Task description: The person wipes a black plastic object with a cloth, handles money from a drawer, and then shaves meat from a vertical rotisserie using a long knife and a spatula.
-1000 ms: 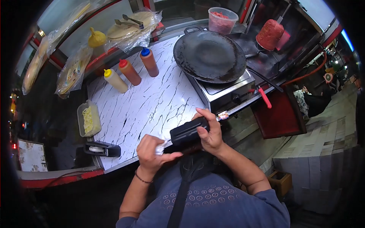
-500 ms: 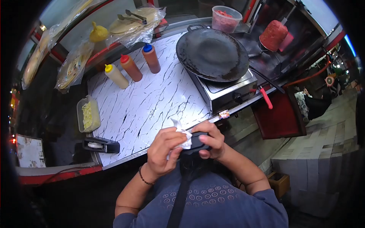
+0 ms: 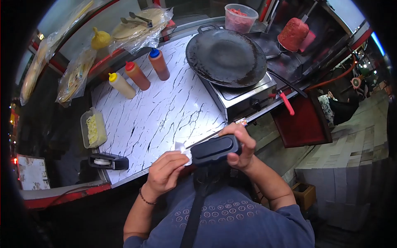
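Note:
My right hand [image 3: 242, 145] grips the right end of a dark, rounded case [image 3: 213, 150] in front of my chest. A white tissue [image 3: 187, 156] is pinched in the fingers of my left hand [image 3: 167, 170], at the left end of the case. A black strap [image 3: 194, 213] hangs down my shirt below the case. Beyond my hands lies the white marbled counter [image 3: 165, 111], whose front edge runs just past the case.
A black pan [image 3: 226, 58] rests on a stove [image 3: 240, 96]. Squeeze bottles, one a red-capped bottle [image 3: 137, 76], stand at the back left. A tub of shredded cabbage [image 3: 96, 131] and a tape dispenser [image 3: 108, 161] are at the left. A red-handled tool [image 3: 287, 103] juts out at the right.
My left hand has moved left with the tissue, away from my right hand. My right hand has shifted slightly right, and more of the dark case now shows.

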### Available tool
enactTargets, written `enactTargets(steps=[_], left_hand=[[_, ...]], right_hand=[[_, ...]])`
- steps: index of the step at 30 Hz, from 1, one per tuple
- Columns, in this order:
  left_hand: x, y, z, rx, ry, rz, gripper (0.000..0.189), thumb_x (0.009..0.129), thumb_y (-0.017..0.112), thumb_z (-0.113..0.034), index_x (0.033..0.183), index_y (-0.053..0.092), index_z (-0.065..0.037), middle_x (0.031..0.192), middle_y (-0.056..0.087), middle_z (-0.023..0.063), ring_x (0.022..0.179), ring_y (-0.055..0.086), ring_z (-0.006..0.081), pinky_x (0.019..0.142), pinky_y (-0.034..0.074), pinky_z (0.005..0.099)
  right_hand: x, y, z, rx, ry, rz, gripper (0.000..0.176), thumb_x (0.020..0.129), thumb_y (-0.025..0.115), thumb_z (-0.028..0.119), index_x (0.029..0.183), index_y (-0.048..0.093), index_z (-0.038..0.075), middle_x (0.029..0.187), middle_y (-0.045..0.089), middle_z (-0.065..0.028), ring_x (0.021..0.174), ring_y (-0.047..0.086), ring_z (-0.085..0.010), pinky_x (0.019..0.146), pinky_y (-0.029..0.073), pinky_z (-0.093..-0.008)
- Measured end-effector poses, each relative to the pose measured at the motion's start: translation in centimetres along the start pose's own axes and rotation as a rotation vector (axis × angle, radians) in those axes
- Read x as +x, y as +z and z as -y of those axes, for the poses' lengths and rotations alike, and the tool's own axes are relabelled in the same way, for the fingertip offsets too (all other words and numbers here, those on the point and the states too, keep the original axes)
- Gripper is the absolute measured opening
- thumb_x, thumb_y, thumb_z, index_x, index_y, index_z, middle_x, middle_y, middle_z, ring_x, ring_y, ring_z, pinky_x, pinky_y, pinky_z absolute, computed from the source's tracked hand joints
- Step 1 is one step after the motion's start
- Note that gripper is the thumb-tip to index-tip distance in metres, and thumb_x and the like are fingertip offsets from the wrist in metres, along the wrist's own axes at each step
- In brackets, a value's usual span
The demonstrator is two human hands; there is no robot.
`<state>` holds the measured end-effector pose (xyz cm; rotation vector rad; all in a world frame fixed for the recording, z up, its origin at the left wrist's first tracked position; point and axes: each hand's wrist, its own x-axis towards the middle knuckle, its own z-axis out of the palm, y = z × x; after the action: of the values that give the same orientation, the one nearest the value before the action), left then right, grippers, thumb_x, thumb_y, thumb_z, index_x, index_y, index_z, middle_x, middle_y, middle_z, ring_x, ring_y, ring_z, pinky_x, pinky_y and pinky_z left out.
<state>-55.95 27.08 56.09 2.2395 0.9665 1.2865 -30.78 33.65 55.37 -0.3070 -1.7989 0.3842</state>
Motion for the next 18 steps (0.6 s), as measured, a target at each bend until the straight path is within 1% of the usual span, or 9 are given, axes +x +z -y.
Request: enactTargets(steps=[2, 3, 4, 5, 6, 7, 8, 12, 18], left_hand=[[-0.9, -0.6, 0.6, -0.016, -0.096, -0.036, 0.019, 0.081, 0.065, 0.007, 0.099, 0.069, 0.003, 0.100, 0.068, 0.0169, 0.090, 0.068, 0.0304, 0.081, 0.055, 0.0354], [-0.6, -1.2, 0.7, -0.035, -0.142, -0.110, 0.016, 0.087, 0.063, 0.002, 0.102, 0.067, 0.003, 0.102, 0.068, 0.0182, 0.092, 0.068, 0.0300, 0.082, 0.054, 0.0360], [-0.2, -1.3, 0.5, -0.034, -0.139, -0.118, 0.016, 0.087, 0.063, 0.002, 0.102, 0.067, 0.003, 0.102, 0.068, 0.0182, 0.092, 0.068, 0.0300, 0.082, 0.054, 0.0360], [0.3, -1.6, 0.1, -0.025, -0.090, -0.261, 0.017, 0.089, 0.063, -0.004, 0.104, 0.065, 0.002, 0.103, 0.068, 0.0195, 0.093, 0.068, 0.0308, 0.082, 0.054, 0.0366], [0.9, -1.7, -0.4, -0.014, -0.042, -0.405, 0.019, 0.092, 0.064, -0.010, 0.107, 0.064, 0.002, 0.105, 0.067, 0.0207, 0.095, 0.068, 0.0317, 0.082, 0.054, 0.0372], [1.1, -1.6, -0.6, 0.010, 0.006, -0.405, 0.030, 0.092, 0.067, -0.021, 0.109, 0.062, 0.002, 0.106, 0.067, 0.0227, 0.096, 0.067, 0.0334, 0.083, 0.054, 0.0390], [1.8, -1.3, -1.3, 0.017, 0.049, -0.365, 0.029, 0.090, 0.069, -0.018, 0.108, 0.062, 0.003, 0.107, 0.067, 0.0220, 0.096, 0.068, 0.0340, 0.083, 0.055, 0.0406], [4.0, 1.2, -2.4, -0.004, 0.264, -0.108, 0.028, 0.082, 0.074, -0.008, 0.107, 0.067, 0.004, 0.108, 0.068, 0.0187, 0.097, 0.068, 0.0357, 0.080, 0.056, 0.0389], [4.8, 2.7, -2.5, 0.056, 0.367, -0.062, 0.029, 0.077, 0.076, -0.004, 0.104, 0.069, 0.004, 0.108, 0.068, 0.0164, 0.096, 0.068, 0.0339, 0.077, 0.057, 0.0368]], right_hand=[[0.6, -1.3, 0.2, -0.019, -0.070, 0.018, 0.050, 0.095, 0.063, 0.029, 0.131, 0.040, 0.004, 0.100, 0.060, -0.0225, 0.082, 0.061, -0.0307, 0.066, 0.052, -0.0386], [0.7, -1.5, 0.3, -0.023, -0.075, 0.023, 0.050, 0.095, 0.063, 0.029, 0.131, 0.040, 0.004, 0.100, 0.060, -0.0225, 0.082, 0.061, -0.0307, 0.066, 0.052, -0.0386], [0.8, -1.5, 0.6, -0.037, -0.101, 0.030, 0.053, 0.097, 0.055, 0.040, 0.135, 0.033, 0.010, 0.103, 0.056, -0.0219, 0.082, 0.061, -0.0294, 0.066, 0.053, -0.0388], [0.7, -1.4, 0.8, -0.048, -0.125, 0.034, 0.056, 0.099, 0.047, 0.050, 0.138, 0.027, 0.015, 0.107, 0.053, -0.0213, 0.082, 0.061, -0.0280, 0.067, 0.055, -0.0389], [0.8, -0.9, 0.9, -0.042, -0.129, 0.038, 0.056, 0.099, 0.047, 0.050, 0.138, 0.027, 0.015, 0.107, 0.053, -0.0213, 0.082, 0.061, -0.0280, 0.067, 0.055, -0.0389], [0.9, -0.2, 0.8, -0.037, -0.181, -0.001, 0.055, 0.097, 0.052, 0.050, 0.135, 0.034, 0.014, 0.107, 0.055, -0.0217, 0.084, 0.062, -0.0298, 0.066, 0.055, -0.0394], [0.9, 0.4, 0.8, -0.033, -0.232, -0.043, 0.054, 0.094, 0.057, 0.049, 0.131, 0.041, 0.012, 0.108, 0.057, -0.0221, 0.086, 0.064, -0.0316, 0.066, 0.055, -0.0398], [1.0, 0.7, 1.0, -0.049, -0.196, 0.033, 0.045, 0.095, 0.060, 0.043, 0.127, 0.048, 0.013, 0.103, 0.058, -0.0220, 0.077, 0.064, -0.0305, 0.062, 0.054, -0.0392], [0.0, 1.1, 0.9, -0.136, -0.100, 0.042, 0.043, 0.096, 0.060, 0.034, 0.126, 0.051, 0.005, 0.098, 0.059, -0.0198, 0.073, 0.059, -0.0301, 0.060, 0.050, -0.0369]])
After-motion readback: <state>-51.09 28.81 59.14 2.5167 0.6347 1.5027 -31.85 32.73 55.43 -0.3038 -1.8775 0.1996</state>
